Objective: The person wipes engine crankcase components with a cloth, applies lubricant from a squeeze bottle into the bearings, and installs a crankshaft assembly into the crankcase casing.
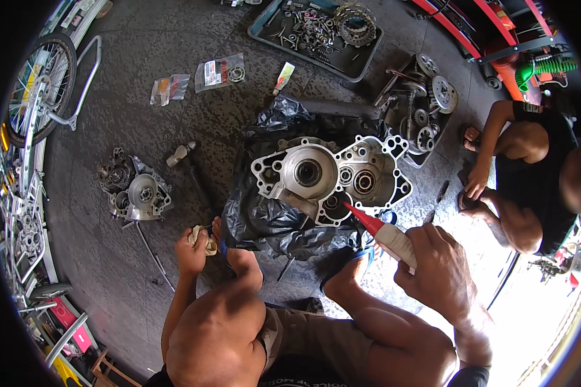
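My right hand (436, 271) is wrapped round a white squeeze bottle (396, 244) with a long red nozzle. The nozzle's tip points at the lower bearing bore of a metal engine crankcase half (290, 193); whether it touches cannot be told. The crankcase lies open side up on black plastic sheeting (239, 222) between my feet, with bearings seated in its bores. Off to the left, by my knee, my left hand (190, 251) is closed on a crumpled pale cloth (203, 242).
A hammer (182, 155) and another engine casing (142, 193) lie left. Behind are plastic parts bags (219, 72), a small tube (283, 78) and a tray (358, 76) of hardware. Gears (442, 93) sit at the right back. Another person (529, 174) squats at the right.
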The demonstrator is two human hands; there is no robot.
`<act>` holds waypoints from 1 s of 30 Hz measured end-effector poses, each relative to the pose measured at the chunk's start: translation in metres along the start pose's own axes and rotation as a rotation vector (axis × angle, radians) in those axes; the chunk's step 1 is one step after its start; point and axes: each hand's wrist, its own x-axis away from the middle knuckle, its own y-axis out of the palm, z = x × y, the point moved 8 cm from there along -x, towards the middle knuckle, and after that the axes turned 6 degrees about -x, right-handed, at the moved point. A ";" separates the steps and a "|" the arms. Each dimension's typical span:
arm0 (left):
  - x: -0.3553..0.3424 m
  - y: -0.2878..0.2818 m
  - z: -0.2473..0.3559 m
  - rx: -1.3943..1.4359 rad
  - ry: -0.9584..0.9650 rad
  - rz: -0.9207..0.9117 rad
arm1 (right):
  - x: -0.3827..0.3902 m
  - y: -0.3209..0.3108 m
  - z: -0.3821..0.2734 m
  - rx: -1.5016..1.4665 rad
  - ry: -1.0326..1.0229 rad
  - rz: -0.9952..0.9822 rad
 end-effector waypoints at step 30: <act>-0.006 0.004 -0.007 0.017 0.019 -0.036 | -0.002 -0.010 0.037 -0.243 0.141 0.075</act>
